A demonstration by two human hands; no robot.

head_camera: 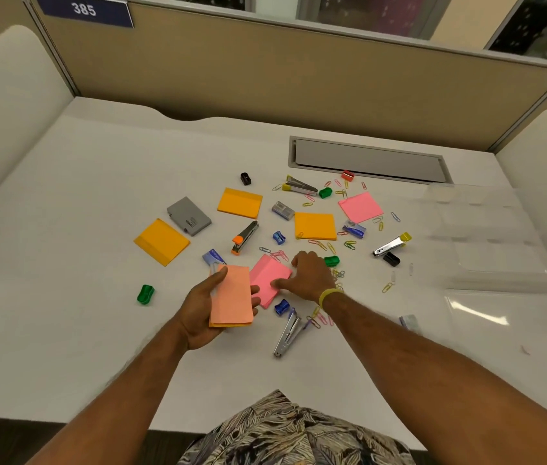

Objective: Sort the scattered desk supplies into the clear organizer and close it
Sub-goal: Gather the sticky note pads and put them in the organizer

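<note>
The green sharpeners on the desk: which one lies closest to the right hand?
The green sharpener just right of the right hand, almost at its knuckles. The other two lie apart: one far left, one up by the yellow stapler.

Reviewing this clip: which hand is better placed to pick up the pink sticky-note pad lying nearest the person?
Right. The right hand already rests on the pink pad, fingers spread over its edge. The left hand is occupied holding a peach pad, so it seems less free to grasp.

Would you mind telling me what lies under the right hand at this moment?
The right hand rests on a pink sticky-note pad lying on the desk. The pad's right edge is covered by the fingers, so anything beneath the palm cannot be seen.
</note>
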